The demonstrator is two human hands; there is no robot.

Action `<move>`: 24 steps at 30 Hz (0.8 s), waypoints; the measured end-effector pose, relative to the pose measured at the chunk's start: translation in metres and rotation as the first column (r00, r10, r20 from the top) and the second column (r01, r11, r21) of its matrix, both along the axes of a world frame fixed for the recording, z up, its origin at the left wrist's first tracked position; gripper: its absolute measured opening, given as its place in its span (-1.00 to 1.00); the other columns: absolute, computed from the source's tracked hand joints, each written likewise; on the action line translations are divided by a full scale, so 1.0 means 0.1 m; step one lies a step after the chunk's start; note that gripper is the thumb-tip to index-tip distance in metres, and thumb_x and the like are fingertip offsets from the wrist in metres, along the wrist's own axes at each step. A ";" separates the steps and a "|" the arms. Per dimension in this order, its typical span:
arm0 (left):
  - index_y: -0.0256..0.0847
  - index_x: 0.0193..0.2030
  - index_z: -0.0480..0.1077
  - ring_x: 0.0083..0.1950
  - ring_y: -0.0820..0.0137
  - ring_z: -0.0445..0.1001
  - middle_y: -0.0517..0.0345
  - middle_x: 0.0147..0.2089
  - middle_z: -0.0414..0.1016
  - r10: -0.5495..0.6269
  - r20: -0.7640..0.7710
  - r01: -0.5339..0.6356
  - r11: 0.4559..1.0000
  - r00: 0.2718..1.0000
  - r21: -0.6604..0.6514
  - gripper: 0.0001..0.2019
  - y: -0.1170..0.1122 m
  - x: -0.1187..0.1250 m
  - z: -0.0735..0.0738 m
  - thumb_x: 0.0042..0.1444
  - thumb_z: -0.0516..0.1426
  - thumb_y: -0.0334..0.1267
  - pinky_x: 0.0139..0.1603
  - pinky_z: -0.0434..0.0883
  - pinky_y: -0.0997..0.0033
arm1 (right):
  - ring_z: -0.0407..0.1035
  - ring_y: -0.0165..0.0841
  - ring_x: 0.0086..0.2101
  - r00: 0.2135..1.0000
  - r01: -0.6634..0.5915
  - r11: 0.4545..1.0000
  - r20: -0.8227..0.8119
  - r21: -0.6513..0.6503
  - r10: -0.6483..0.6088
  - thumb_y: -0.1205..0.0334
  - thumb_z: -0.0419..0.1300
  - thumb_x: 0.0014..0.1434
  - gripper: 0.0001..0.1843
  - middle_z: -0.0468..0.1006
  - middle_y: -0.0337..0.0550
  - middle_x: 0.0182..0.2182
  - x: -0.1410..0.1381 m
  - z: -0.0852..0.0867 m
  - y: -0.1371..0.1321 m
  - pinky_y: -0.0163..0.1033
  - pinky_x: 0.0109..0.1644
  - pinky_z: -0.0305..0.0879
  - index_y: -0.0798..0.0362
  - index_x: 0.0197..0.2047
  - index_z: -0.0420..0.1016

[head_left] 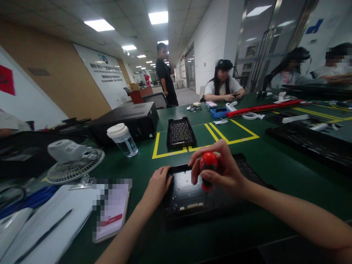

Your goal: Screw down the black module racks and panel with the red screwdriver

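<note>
A screwdriver with a stubby red and black handle is in my right hand, its fingers closed round the grip. The thin shaft points down at the near part of a black plastic panel; I cannot make out whether the tip touches a screw. This panel lies flat on the green table, with a shiny dark face and a pale strip along its near edge. At its far left corner my left hand grips the edge, fingers over the side and thumb on top.
Beyond the panel stands a black tray inside yellow tape. To the left are a lidded cup, a white fan, a clipboard with paper and a phone. A large black frame lies right. Other people sit across the table.
</note>
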State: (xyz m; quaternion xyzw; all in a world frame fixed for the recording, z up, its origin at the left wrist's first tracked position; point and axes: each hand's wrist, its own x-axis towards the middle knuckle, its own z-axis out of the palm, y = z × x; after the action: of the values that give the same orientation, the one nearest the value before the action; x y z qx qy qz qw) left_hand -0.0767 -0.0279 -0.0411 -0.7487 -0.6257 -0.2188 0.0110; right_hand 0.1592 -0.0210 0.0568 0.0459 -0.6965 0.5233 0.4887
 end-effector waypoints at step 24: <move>-0.32 0.10 0.27 0.06 0.19 0.40 -0.15 0.06 0.39 0.004 0.016 -0.003 0.999 1.000 -0.040 -0.66 -0.03 0.04 0.08 0.18 0.04 -0.39 0.11 0.35 0.13 | 0.44 -0.32 -0.18 0.996 -0.041 0.998 0.073 -0.038 0.044 0.29 0.12 0.23 -0.74 0.38 -0.10 -0.09 0.02 0.05 -0.05 -0.19 -0.29 0.45 -0.01 -0.04 0.14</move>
State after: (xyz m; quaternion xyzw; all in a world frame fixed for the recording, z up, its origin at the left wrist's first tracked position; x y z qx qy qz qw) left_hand -0.0727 -0.0312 -0.0332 -0.7458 -0.6314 -0.2122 -0.0086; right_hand 0.1609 -0.0258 0.0615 0.0323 -0.7032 0.5476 0.4522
